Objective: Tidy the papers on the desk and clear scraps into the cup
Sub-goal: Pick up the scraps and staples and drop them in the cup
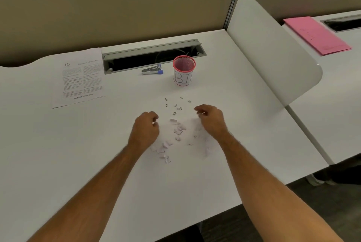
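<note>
While both hands flank the pile of paper scraps [176, 131], the step in hand looks like gathering them, and it would go best by sweeping inward from both sides so the loose bits bunch together before any lift toward the cup [183, 70]. The bent staples [176, 106] lie just beyond the fingertips, between the hands and the cup, and will probably need a separate pinch or a sweep into the same heap.

On the left hand [146, 127] the fingers [154, 117] are curled inward, tips close to the thumb; whether they pinch a scrap I cannot tell. The right hand [212, 120] has its fingers [199, 109] bent down in a loose claw, and a pale bit shows under them, perhaps a scrap, but it is too blurred to say.

The printed sheet [80, 78] lies far to the left of the left fingers, a stapler [152, 69] beyond them beside the cup.
</note>
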`<state>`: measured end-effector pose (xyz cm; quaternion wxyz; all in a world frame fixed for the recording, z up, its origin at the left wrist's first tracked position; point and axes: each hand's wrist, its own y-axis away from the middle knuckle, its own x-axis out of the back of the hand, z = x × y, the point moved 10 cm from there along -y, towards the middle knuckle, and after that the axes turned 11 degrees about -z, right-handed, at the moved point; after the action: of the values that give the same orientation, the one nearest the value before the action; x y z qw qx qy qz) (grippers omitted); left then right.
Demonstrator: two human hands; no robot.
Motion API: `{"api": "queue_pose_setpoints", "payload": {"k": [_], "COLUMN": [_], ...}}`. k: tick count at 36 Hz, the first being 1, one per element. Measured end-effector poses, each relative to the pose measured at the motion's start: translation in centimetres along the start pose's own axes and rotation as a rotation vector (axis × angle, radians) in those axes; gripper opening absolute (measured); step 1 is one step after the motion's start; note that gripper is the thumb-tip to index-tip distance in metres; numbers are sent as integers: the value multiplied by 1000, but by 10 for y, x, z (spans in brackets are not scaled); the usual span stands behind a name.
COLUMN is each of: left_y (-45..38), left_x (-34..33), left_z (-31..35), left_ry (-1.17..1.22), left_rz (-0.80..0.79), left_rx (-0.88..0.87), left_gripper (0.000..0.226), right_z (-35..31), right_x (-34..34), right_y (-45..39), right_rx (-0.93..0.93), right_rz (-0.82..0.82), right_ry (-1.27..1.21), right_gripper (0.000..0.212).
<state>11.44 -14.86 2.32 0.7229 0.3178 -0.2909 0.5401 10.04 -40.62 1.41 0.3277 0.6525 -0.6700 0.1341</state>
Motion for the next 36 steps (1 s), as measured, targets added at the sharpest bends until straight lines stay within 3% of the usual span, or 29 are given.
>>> {"api": "queue_pose_setpoints", "payload": {"k": [3, 6, 10, 16, 20, 25, 30, 33, 36], "left_y": [-2, 3, 11, 30, 36, 38, 39, 37, 33], "left_x": [7, 2, -2, -25, -36, -46, -61, -64, -55], "left_z": [-22, -31, -32, -32, -26, -11, 1, 6, 1], "left_ry": [-19, -120, -186, -55, 114, 334, 509, 543, 477], "left_rz": [-104, -268, -329, -428, -414, -392, -410, -401, -375], "left_rx": [155, 267, 324, 419, 439, 435, 444, 419, 422], "left_gripper": [19, 15, 21, 26, 22, 22, 17, 16, 17], "right_z": [21, 38, 32, 5, -1, 9, 38, 51, 57], "right_x": [23, 16, -4, -41, -51, -20, -1, 2, -6], "right_y": [-2, -4, -2, 11, 16, 16, 21, 29, 39], "right_rx": [-76, -144, -118, -15, -19, -81, -226, -288, -360], "right_rz": [67, -36, -149, -313, -372, -224, -177, -141, -212], "right_ry": [68, 130, 238, 278, 188, 92, 133, 130, 82], "right_gripper": [38, 44, 47, 47, 47, 42, 45, 42, 58]}}
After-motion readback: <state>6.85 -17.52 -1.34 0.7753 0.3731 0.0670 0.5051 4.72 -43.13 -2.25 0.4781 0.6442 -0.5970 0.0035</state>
